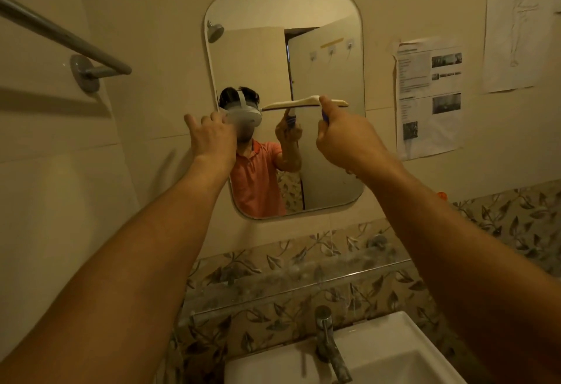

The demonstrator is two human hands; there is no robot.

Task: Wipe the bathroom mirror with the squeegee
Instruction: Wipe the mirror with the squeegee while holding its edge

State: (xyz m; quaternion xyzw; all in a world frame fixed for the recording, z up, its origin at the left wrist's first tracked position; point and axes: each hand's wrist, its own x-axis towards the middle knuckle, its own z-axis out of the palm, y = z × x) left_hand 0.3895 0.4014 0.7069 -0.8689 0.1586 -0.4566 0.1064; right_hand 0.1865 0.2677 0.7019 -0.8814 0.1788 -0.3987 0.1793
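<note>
Left hand [212, 138]: our fingers loose and spread, holding nothing, at the left edge of the mirror [249, 50]; we cannot confirm contact.
Squeegee [288, 105]: mid-height on the glass, blade's long axis horizontal, handle pointing down.
Right hand [343, 138]: curled round that handle, directly beneath the blade. It is the nearer hand, and we judge a downward pull comes next.

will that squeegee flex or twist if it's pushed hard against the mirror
Probably stiff: the squeegee shows a near-straight head across the mirror. Likely light: the right hand alone holds it up. It might twist, its head far wider than that grip.
</note>
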